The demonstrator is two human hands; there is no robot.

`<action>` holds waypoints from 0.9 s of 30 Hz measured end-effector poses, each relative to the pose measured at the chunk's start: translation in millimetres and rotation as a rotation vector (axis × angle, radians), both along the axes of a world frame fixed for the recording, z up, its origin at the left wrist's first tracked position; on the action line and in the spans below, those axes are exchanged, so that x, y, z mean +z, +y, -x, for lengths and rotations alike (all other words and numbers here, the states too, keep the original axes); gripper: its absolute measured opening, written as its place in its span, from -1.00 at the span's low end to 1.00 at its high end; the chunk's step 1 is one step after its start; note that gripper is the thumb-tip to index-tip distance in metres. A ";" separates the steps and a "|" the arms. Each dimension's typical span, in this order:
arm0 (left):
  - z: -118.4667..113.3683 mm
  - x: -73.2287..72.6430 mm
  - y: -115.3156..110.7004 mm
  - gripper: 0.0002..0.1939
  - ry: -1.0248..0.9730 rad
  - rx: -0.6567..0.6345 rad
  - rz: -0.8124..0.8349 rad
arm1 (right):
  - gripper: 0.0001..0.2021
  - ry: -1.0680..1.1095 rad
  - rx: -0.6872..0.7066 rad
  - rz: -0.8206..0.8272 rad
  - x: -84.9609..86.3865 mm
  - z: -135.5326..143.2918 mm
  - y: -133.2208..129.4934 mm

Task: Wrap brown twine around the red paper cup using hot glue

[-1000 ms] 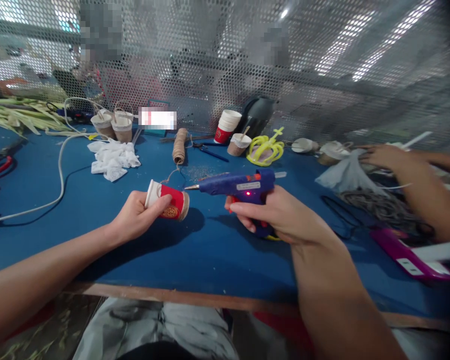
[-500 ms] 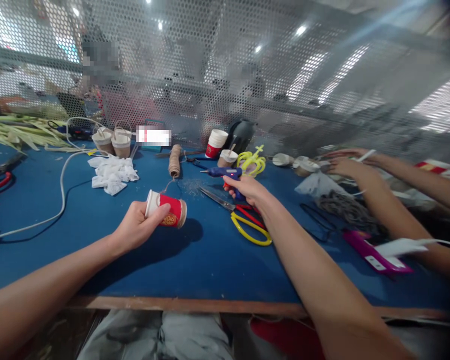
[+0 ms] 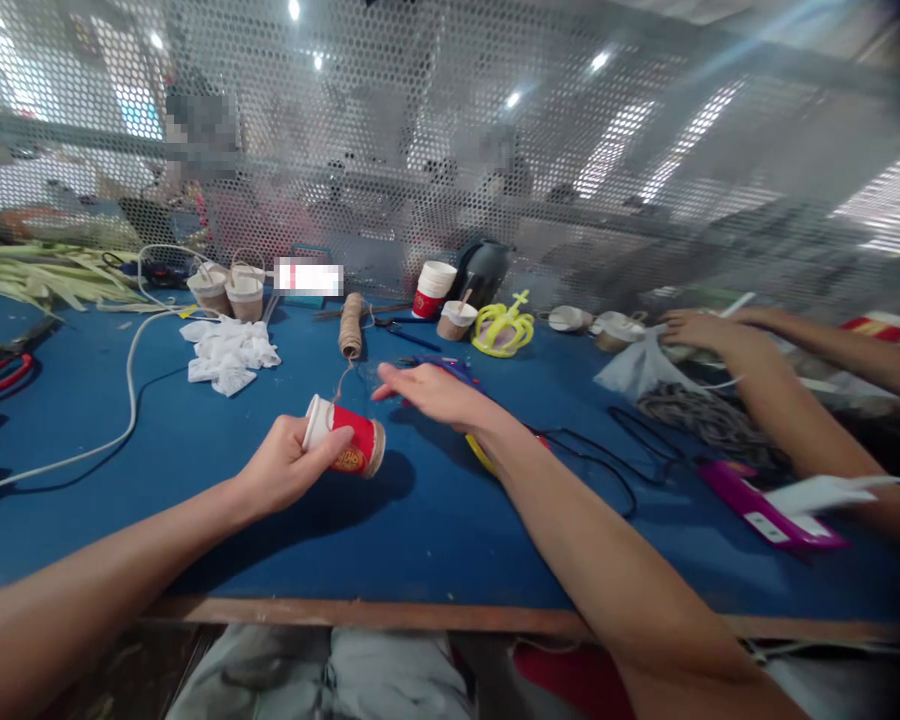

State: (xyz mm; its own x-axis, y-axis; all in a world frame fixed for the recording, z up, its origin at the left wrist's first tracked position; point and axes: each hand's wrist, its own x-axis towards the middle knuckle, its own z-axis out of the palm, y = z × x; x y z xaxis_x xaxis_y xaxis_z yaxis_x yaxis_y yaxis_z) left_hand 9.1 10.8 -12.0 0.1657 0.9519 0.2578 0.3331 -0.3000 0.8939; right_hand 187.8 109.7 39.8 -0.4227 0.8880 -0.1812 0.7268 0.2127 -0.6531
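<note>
Red and white, a paper cup (image 3: pixel 351 442) with brown twine round its base lies sideways in the left hand (image 3: pixel 289 465), raised over the blue tabletop (image 3: pixel 270 560). Fingers and thumb close around it, the thumb along the printed side. Its long axis runs left to right: the white mouth faces left, while the twine-wrapped base points right and slightly toward the near edge. From the cup's far side, a thin brown strand of twine (image 3: pixel 339 385) leads to a tan twine spool (image 3: pixel 351 325) that lies with its length running near to far.

The right hand (image 3: pixel 435 393) is just far and right of the cup's base, apart from it, with its fingertips pointing left toward the strand. Its fingers are extended and loosely open, and it appears to hold nothing. Just beyond it is a blue glue gun (image 3: pixel 450 368), partly hidden; whether they touch, I cannot tell. Yellow-handled scissors (image 3: pixel 484 458) lie partly under the right forearm, crowding the right side.

Farther away stand a stack of red and white cups (image 3: pixel 433 290) and a yellow openwork crown (image 3: pixel 504 330). Crumpled white cloth (image 3: pixel 229 352) lies left of the spool.
</note>
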 end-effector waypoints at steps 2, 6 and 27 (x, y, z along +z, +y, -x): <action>-0.5 -0.8 -1.3 -0.59 0.014 -0.039 -0.009 | -0.45 0.085 0.163 0.136 -0.8 16.7 -14.8; 0.0 -3.3 -1.9 -0.59 0.038 -0.079 0.020 | -0.65 0.514 0.314 0.370 -6.1 34.4 -28.6; -4.1 8.6 -6.5 -0.56 -0.390 -0.043 0.421 | -0.94 0.949 -0.027 0.168 9.5 -1.7 -49.2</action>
